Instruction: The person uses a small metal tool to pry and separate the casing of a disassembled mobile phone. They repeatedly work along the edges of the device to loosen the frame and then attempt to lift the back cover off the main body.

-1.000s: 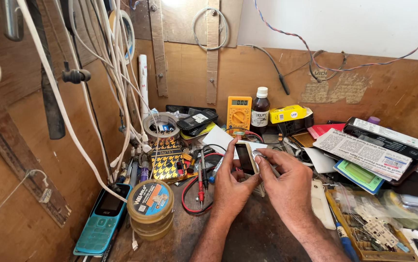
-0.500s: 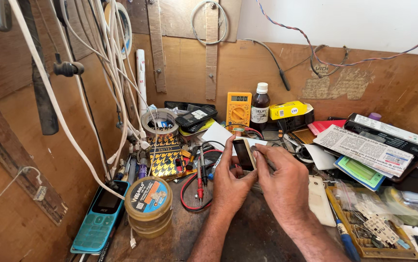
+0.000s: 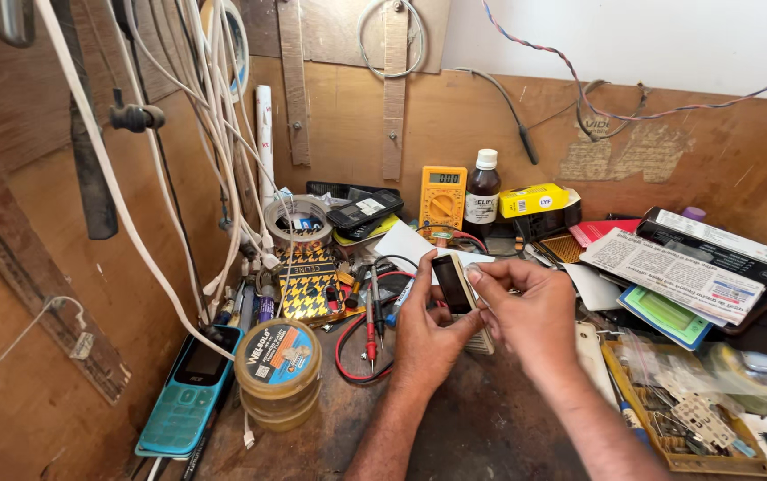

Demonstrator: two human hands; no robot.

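The left hand [image 3: 426, 334] and the right hand [image 3: 530, 316] meet above the middle of the workbench [image 3: 481, 428], both closed on a small dark phone [image 3: 453, 285] held upright between them with its dark screen towards the camera. The left hand cups the phone from the left, thumb raised along its upper left edge and fingers curled behind; the right hand pinches its right edge between thumb and fingertips [image 3: 477, 278]. Just left of the left hand, red and black probe leads [image 3: 371, 334] lie on the bench in a loop. Further left stands a round tin with an orange and blue lid [image 3: 278, 356], stacked on a second tin, and beside it, at the bench's front left corner, lies a turquoise keypad phone [image 3: 189, 392]. Behind the tin sits a gold and black patterned box [image 3: 308, 283] and a roll of tape [image 3: 298, 220]. Along the back edge stand a yellow multimeter [image 3: 442, 198], a dark bottle with a white cap [image 3: 483, 189] and a yellow box [image 3: 533, 200]. To the right of the hands a folded newspaper [image 3: 673, 272] rests over a clutter of devices, and near the front right corner lies a green circuit board [image 3: 682, 419]. White cables [image 3: 223, 134] hang down the left wall.
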